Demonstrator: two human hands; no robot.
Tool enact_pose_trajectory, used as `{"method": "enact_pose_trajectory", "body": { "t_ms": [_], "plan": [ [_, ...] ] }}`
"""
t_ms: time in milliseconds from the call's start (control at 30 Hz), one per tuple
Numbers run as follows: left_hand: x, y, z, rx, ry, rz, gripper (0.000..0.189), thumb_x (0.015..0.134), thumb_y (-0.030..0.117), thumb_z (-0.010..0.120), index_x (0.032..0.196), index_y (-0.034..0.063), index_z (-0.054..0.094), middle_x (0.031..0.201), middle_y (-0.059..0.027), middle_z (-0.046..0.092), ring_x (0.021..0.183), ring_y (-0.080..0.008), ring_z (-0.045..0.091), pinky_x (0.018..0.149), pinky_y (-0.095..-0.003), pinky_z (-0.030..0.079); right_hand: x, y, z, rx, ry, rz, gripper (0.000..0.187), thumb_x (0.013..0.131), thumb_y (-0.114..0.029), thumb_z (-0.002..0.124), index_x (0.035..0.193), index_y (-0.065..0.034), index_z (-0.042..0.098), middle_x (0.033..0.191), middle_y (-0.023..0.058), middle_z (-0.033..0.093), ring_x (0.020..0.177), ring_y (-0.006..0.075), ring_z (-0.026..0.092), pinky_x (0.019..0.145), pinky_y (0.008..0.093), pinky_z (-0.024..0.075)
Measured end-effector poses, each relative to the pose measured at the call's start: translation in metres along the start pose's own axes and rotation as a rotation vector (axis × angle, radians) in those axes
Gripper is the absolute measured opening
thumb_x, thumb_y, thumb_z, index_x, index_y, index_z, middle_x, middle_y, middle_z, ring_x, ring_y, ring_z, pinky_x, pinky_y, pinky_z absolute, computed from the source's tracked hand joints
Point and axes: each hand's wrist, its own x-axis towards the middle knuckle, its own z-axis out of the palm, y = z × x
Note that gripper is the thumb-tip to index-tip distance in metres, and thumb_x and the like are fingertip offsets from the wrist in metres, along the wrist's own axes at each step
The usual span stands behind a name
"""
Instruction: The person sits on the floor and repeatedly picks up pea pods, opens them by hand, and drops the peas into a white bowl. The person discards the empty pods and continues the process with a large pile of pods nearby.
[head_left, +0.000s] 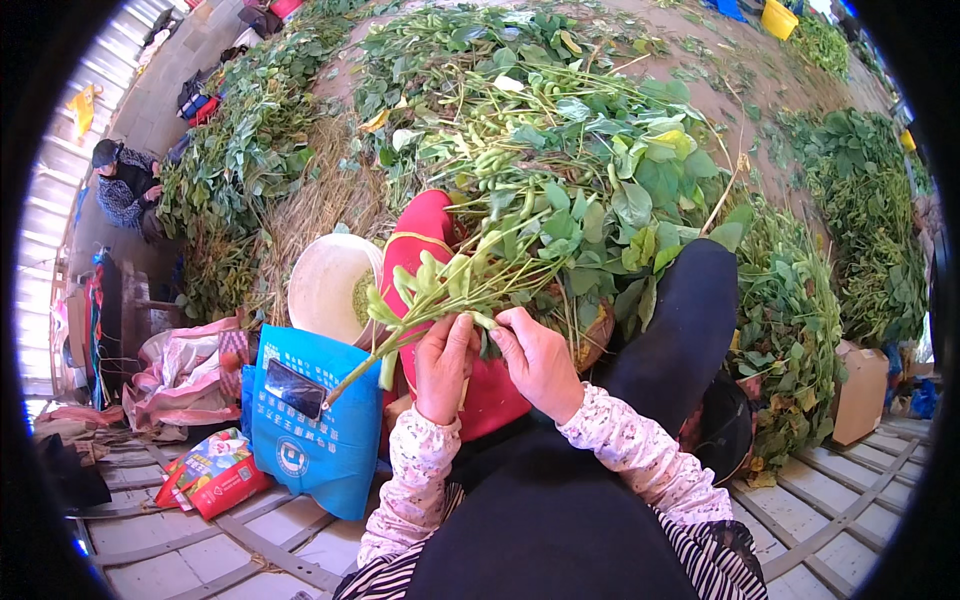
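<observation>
My left hand (448, 361) and my right hand (536, 358) are close together above my lap. Between their fingers is a green bean pod (484, 321), with one end at each hand's thumb and forefinger. A cut soybean stalk (397, 336) with several plump pods lies across the back of my left hand's fingertips, its thick end pointing down left. A white bucket (319, 281) holding shelled green beans (364, 300) stands left of my red-covered knee (420, 225). A big heap of pod-bearing soybean plants (540, 150) lies just beyond my knees.
A blue bag (307, 450) with a phone (295, 388) on it stands at my left, beside a red packet (217, 472). A seated person (124, 184) works at another plant heap (240, 150) far left. More plants (787, 315) and a cardboard box (859, 390) are at the right.
</observation>
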Motion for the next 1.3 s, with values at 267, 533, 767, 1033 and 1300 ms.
{"method": "enact_pose_trajectory", "body": {
  "t_ms": [267, 533, 767, 1033, 1300],
  "plan": [
    [0.005, -0.010, -0.002, -0.121, -0.034, 0.072, 0.010, 0.090, 0.013, 0.058, 0.086, 0.0046, 0.062, 0.060, 0.0063, 0.046, 0.046, -0.0008, 0.031, 0.042, -0.0173, 0.022, -0.010, -0.008, -0.005, -0.076, -0.278, 0.114, 0.014, 0.088, -0.011, 0.043, 0.098, -0.0017, 0.042, 0.062, 0.0238, 0.056, 0.060, 0.0419, 0.057, 0.054, 0.0502, 0.0446],
    [0.016, 0.015, 0.005, 0.179, -0.163, 0.296, 0.014, 0.089, 0.015, 0.059, 0.088, 0.0014, 0.063, 0.065, 0.0056, 0.052, 0.053, -0.0023, 0.038, 0.047, -0.0191, 0.030, 0.008, -0.005, -0.009, 0.003, -0.253, 0.028, 0.014, 0.086, -0.006, 0.045, 0.095, 0.0019, 0.039, 0.069, 0.0269, 0.053, 0.070, 0.0439, 0.055, 0.061, 0.0513, 0.0419],
    [0.029, 0.018, -0.007, 0.271, -0.264, 0.228, 0.014, 0.090, 0.017, 0.057, 0.087, 0.0033, 0.060, 0.065, 0.0063, 0.049, 0.053, -0.0011, 0.037, 0.047, -0.0179, 0.028, 0.013, -0.008, -0.012, -0.013, -0.346, 0.132, 0.012, 0.089, -0.007, 0.042, 0.098, 0.0005, 0.040, 0.068, 0.0231, 0.052, 0.066, 0.0427, 0.054, 0.057, 0.0452, 0.0425],
    [0.006, 0.008, -0.004, 0.119, -0.167, 0.050, 0.011, 0.091, 0.015, 0.056, 0.088, 0.0046, 0.052, 0.062, 0.0036, 0.048, 0.049, -0.0035, 0.041, 0.044, -0.0182, 0.031, 0.005, 0.003, -0.002, -0.059, -0.295, -0.016, 0.014, 0.090, -0.015, 0.044, 0.090, -0.0012, 0.041, 0.069, 0.0221, 0.057, 0.068, 0.0413, 0.057, 0.060, 0.0489, 0.0442],
    [0.000, -0.012, -0.014, -0.149, -0.175, -0.038, 0.016, 0.094, 0.011, 0.046, 0.103, 0.0003, 0.053, 0.083, -0.0050, 0.057, 0.061, -0.0096, 0.053, 0.053, -0.0216, 0.043, 0.007, 0.003, -0.008, 0.005, -0.327, 0.092, 0.013, 0.089, -0.015, 0.047, 0.090, -0.0021, 0.044, 0.072, 0.0203, 0.059, 0.069, 0.0402, 0.058, 0.059, 0.0471, 0.0450]
  ]
}}
